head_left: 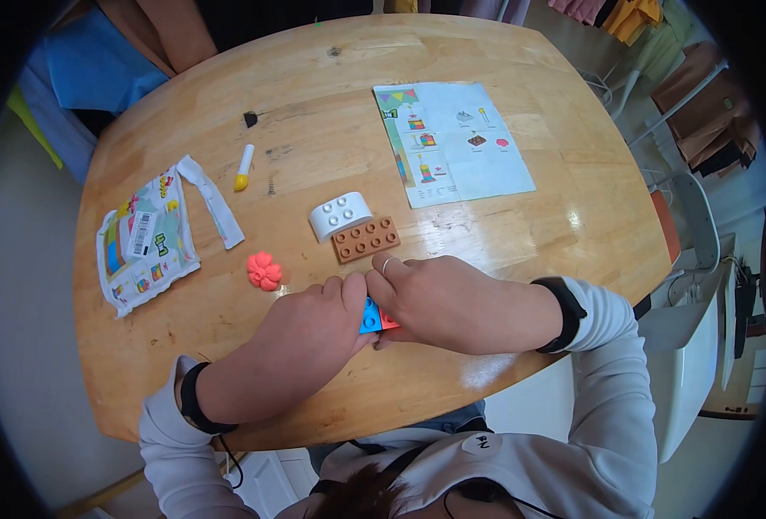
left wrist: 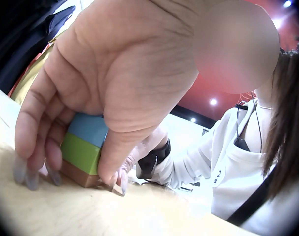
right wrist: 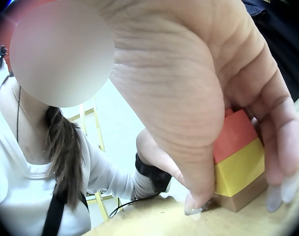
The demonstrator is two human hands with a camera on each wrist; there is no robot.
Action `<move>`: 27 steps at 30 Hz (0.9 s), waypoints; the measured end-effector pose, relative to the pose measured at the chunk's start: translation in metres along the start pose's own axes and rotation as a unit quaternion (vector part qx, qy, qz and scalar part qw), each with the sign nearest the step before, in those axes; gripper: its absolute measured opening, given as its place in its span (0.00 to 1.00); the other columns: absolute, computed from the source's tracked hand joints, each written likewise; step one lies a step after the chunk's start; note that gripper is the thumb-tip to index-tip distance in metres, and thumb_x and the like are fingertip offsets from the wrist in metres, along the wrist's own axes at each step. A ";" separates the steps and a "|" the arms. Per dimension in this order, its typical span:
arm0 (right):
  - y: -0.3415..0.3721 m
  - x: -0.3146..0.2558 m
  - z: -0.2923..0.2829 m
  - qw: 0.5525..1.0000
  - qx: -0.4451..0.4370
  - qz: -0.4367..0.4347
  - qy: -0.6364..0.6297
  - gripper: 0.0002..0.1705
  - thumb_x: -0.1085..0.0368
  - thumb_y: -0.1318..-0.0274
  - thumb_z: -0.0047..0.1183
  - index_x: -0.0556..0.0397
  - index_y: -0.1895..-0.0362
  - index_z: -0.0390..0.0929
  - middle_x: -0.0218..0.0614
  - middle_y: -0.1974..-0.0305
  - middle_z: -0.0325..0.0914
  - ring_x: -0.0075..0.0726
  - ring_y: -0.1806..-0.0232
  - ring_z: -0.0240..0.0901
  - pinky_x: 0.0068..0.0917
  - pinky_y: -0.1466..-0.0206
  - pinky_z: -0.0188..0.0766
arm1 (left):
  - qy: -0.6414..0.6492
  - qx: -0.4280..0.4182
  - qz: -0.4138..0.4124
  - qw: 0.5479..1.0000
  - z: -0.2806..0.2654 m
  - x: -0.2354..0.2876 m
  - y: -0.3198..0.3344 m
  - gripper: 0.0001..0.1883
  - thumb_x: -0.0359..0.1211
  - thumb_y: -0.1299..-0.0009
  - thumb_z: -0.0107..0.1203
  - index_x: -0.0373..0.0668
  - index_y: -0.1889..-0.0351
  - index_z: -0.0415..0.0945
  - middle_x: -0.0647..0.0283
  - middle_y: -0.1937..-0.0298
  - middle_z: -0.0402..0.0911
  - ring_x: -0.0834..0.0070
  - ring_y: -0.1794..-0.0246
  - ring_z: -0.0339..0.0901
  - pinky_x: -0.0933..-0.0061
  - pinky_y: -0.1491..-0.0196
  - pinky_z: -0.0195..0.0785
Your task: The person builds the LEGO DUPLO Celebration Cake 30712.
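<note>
Left-hand grip (head_left: 301, 322): curled round the left half of a small stack (left wrist: 84, 150), thumb on the near side, fingers on the far, about the blue block (head_left: 368, 318) and the green block (left wrist: 80, 157) under it. Right-hand grip (head_left: 439, 301): closed likewise about the red block (right wrist: 235, 137) and the yellow block (right wrist: 240, 172). Beneath both columns, a brown base (left wrist: 80, 174), apparently resting on the worktop (head_left: 564, 225) by the middle of its near edge. Probably a matter of pressing the layers firm. Bear straight down with both palms together, equally on each half, base flat. Pinch only enough to line up the walls; avoid squeezing one column askew. Hard to judge the seating of hidden studs, so best to look along the seams for gaps after easing off. Mind the brown studded block (head_left: 366, 240) and white arch block (head_left: 340, 214), just beyond the stack toward the far edge.
</note>
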State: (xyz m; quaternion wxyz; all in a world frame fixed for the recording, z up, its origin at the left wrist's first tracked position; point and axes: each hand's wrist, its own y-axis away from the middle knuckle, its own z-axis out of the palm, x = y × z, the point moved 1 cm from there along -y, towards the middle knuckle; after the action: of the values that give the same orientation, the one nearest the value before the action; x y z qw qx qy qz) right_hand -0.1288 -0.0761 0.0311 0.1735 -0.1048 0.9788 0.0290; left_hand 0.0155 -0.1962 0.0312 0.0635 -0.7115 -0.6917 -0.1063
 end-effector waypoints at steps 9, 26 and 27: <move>-0.002 0.004 -0.009 0.998 -0.039 -0.003 -0.050 0.22 0.61 0.49 0.61 0.65 0.59 0.68 0.55 0.63 0.72 0.58 0.66 0.76 0.42 0.65 0.74 | 0.019 -0.031 -0.001 0.999 -0.005 -0.001 0.000 0.21 0.40 0.35 0.60 0.36 0.59 0.62 0.54 0.68 0.74 0.61 0.71 0.79 0.68 0.74 0.73; -0.001 0.021 -0.030 0.979 -0.084 0.026 -0.182 0.26 0.61 0.51 0.64 0.59 0.51 0.69 0.51 0.57 0.71 0.59 0.54 0.71 0.44 0.52 0.68 | 0.087 -0.097 -0.039 0.991 -0.010 -0.007 -0.007 0.25 0.44 0.33 0.57 0.34 0.51 0.60 0.46 0.60 0.76 0.50 0.65 0.78 0.57 0.65 0.72; -0.001 0.020 -0.030 0.980 -0.085 0.026 -0.181 0.26 0.61 0.51 0.64 0.59 0.51 0.69 0.51 0.57 0.71 0.59 0.54 0.71 0.44 0.52 0.68 | 0.085 -0.098 -0.037 0.991 -0.011 -0.007 -0.007 0.25 0.44 0.33 0.57 0.34 0.51 0.60 0.46 0.60 0.76 0.50 0.65 0.78 0.57 0.65 0.72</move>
State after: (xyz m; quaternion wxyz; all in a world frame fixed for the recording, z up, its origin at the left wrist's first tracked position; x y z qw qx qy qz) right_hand -0.1572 -0.0836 0.0522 0.3372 -0.0867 0.9277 0.1346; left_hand 0.0080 -0.2050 0.0394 0.0474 -0.6764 -0.6961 -0.2360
